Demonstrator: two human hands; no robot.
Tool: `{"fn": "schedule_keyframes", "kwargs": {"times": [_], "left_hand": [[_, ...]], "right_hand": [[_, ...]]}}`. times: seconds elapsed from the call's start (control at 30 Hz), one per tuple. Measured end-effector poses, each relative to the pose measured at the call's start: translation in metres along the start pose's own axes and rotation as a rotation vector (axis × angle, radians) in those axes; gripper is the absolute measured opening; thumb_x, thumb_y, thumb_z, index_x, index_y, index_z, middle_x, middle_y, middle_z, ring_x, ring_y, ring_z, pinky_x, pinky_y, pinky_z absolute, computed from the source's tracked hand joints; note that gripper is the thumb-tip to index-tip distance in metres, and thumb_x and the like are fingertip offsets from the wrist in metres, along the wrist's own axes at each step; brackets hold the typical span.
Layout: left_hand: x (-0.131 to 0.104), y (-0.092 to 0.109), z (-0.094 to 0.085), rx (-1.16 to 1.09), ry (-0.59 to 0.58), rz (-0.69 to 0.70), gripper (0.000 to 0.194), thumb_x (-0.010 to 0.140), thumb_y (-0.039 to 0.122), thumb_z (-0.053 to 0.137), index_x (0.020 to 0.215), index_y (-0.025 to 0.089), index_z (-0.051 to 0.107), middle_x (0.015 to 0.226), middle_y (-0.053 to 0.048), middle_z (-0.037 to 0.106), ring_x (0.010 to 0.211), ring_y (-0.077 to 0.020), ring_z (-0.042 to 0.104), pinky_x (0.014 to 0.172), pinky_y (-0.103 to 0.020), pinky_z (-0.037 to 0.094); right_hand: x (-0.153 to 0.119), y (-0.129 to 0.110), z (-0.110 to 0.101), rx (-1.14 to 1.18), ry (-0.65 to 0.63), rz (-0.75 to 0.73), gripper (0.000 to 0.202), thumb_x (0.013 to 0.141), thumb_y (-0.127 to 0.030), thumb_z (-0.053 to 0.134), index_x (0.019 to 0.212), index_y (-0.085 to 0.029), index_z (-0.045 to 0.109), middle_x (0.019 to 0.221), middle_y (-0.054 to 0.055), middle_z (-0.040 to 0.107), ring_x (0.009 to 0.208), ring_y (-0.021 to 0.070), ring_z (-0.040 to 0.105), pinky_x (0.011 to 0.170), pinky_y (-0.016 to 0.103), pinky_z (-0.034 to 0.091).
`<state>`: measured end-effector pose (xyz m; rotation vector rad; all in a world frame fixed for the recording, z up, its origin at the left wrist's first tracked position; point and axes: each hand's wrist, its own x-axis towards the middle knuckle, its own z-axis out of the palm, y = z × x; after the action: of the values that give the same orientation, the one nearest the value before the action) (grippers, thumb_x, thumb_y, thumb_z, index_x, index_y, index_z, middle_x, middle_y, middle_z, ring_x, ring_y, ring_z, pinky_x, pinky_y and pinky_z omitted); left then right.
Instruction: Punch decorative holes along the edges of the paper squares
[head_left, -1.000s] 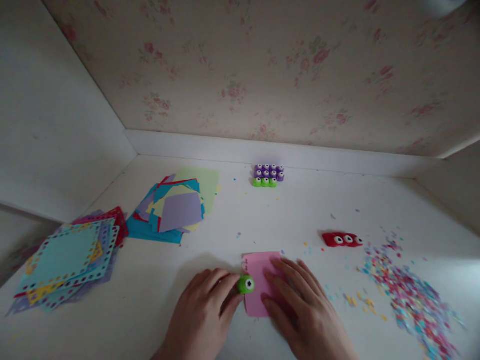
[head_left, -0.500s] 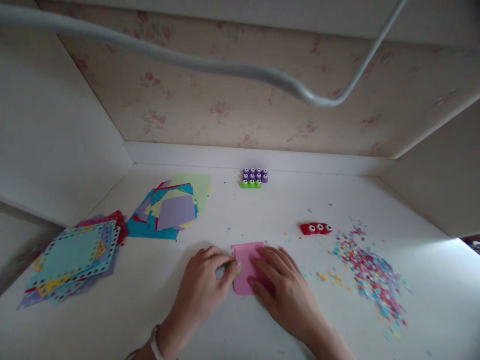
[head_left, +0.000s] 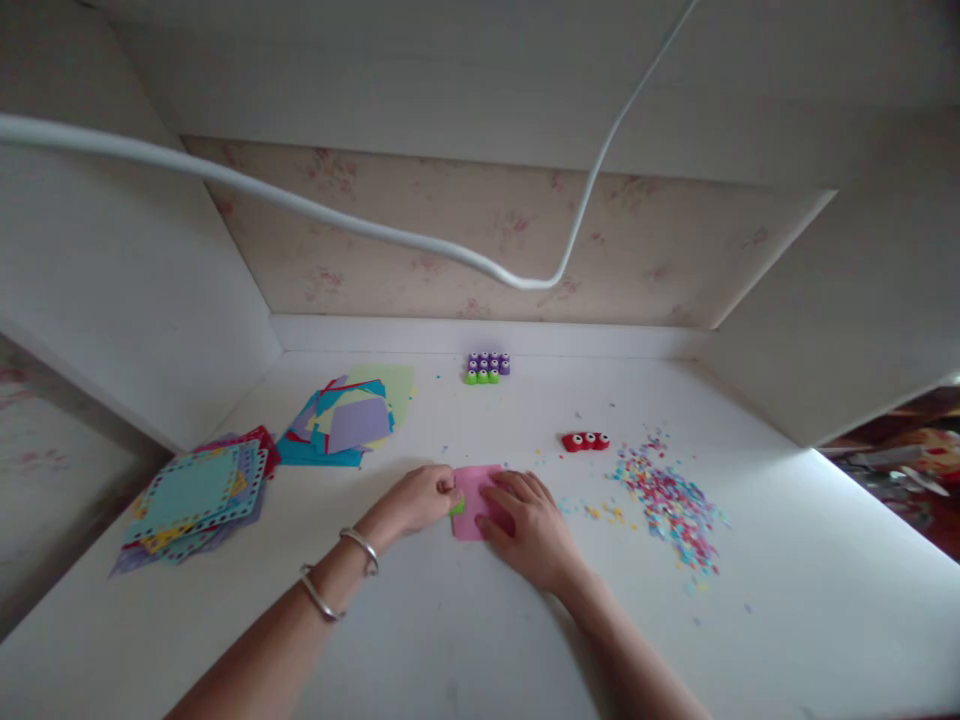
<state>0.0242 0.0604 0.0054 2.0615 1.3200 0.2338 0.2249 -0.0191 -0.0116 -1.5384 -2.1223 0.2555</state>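
A pink paper sheet lies flat on the white table in front of me. At its left edge sits a small green craft punch, mostly covered by my left hand, whose fingers are curled closed over it. My right hand rests on the right part of the sheet with its fingers spread flat. Farther back stand rows of purple punches and green punches with white tops. Three red punches stand in a row to the right of the paper.
To the left lies a stack of coloured sheets with punched borders. Behind it is a pile of plain coloured paper. Paper confetti is strewn on the right. A white cable hangs across the view, before a floral wall panel.
My left hand has gone from a finger-and-thumb hold to a closed fist over the green punch. My right hand stays on the pink sheet. The camera's view has shifted.
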Motion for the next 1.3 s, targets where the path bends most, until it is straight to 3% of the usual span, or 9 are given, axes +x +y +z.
{"fn": "schedule_keyframes", "kwargs": {"times": [0.13,0.27,0.43,0.57,0.73,0.87,1.03,1.2,1.3], "left_hand": [[-0.015,-0.003,-0.006,-0.037,0.042,0.083,0.034,0.088,0.044,0.051,0.073,0.018,0.068,0.068,0.000,0.064,0.068,-0.0172,0.059,0.059,-0.024,0.040],[-0.031,-0.015,-0.012,-0.048,0.183,0.118,0.031,0.090,0.040,0.050,0.086,0.019,0.073,0.088,-0.005,0.070,0.087,-0.0207,0.063,0.080,-0.029,0.047],[-0.047,-0.034,-0.010,-0.068,0.314,0.117,0.029,0.093,0.039,0.052,0.099,0.021,0.073,0.100,-0.007,0.069,0.094,-0.0217,0.065,0.088,-0.035,0.051],[-0.049,-0.039,-0.002,-0.089,0.360,0.142,0.025,0.080,0.025,0.070,0.104,0.022,0.071,0.104,-0.006,0.070,0.098,-0.0223,0.065,0.090,-0.035,0.053],[-0.040,-0.019,0.015,-0.174,0.382,0.216,0.041,0.083,0.018,0.066,0.123,0.025,0.063,0.107,-0.003,0.072,0.086,-0.0178,0.069,0.081,-0.030,0.058],[-0.031,-0.004,0.033,-0.189,0.410,0.325,0.054,0.084,0.014,0.064,0.134,0.030,0.053,0.119,-0.001,0.071,0.102,-0.0183,0.069,0.091,-0.031,0.057],[-0.026,-0.013,0.049,-0.121,0.455,0.397,0.049,0.089,0.018,0.059,0.135,0.030,0.049,0.120,-0.002,0.071,0.104,-0.0197,0.069,0.088,-0.032,0.059],[-0.032,-0.015,0.047,-0.024,0.527,0.427,0.037,0.095,0.034,0.055,0.132,0.027,0.051,0.113,-0.006,0.072,0.097,-0.0220,0.071,0.082,-0.034,0.060],[-0.037,-0.009,0.038,-0.039,0.523,0.381,0.034,0.097,0.038,0.053,0.128,0.026,0.051,0.113,-0.007,0.069,0.093,-0.0210,0.070,0.081,-0.033,0.060]], "right_hand": [[-0.002,0.002,0.002,0.006,0.022,0.007,0.032,0.085,-0.036,0.067,0.115,-0.027,0.069,0.125,0.007,0.065,0.117,0.0269,0.056,0.106,0.048,0.039],[-0.002,0.003,0.001,0.010,0.017,0.020,0.033,0.085,-0.037,0.066,0.117,-0.027,0.069,0.125,0.007,0.065,0.117,0.0264,0.055,0.106,0.047,0.040],[-0.001,0.003,0.000,0.014,0.007,0.017,0.035,0.085,-0.036,0.065,0.119,-0.027,0.068,0.126,0.007,0.065,0.118,0.0273,0.055,0.106,0.049,0.041],[0.001,0.002,-0.001,0.053,0.037,0.007,0.035,0.085,-0.034,0.066,0.119,-0.026,0.067,0.125,0.008,0.064,0.119,0.0284,0.055,0.105,0.051,0.043],[0.002,-0.001,-0.001,0.266,0.155,-0.002,0.038,0.092,-0.027,0.058,0.130,-0.025,0.058,0.128,0.009,0.063,0.120,0.0243,0.057,0.104,0.044,0.047],[0.003,-0.006,-0.006,0.456,0.115,-0.065,0.036,0.096,-0.023,0.053,0.131,-0.026,0.058,0.125,0.007,0.066,0.113,0.0202,0.063,0.097,0.036,0.053],[0.006,-0.011,-0.011,0.534,0.077,-0.122,0.027,0.097,-0.020,0.052,0.118,-0.027,0.068,0.113,0.004,0.072,0.103,0.0170,0.066,0.092,0.031,0.053],[0.007,-0.011,-0.009,0.645,0.044,0.005,0.021,0.095,-0.025,0.057,0.110,-0.026,0.071,0.105,0.004,0.074,0.096,0.0168,0.069,0.087,0.030,0.054],[0.012,0.010,-0.019,0.767,0.197,0.232,0.022,0.091,-0.037,0.061,0.106,-0.024,0.072,0.100,0.005,0.076,0.091,0.0189,0.071,0.082,0.032,0.057]]}}
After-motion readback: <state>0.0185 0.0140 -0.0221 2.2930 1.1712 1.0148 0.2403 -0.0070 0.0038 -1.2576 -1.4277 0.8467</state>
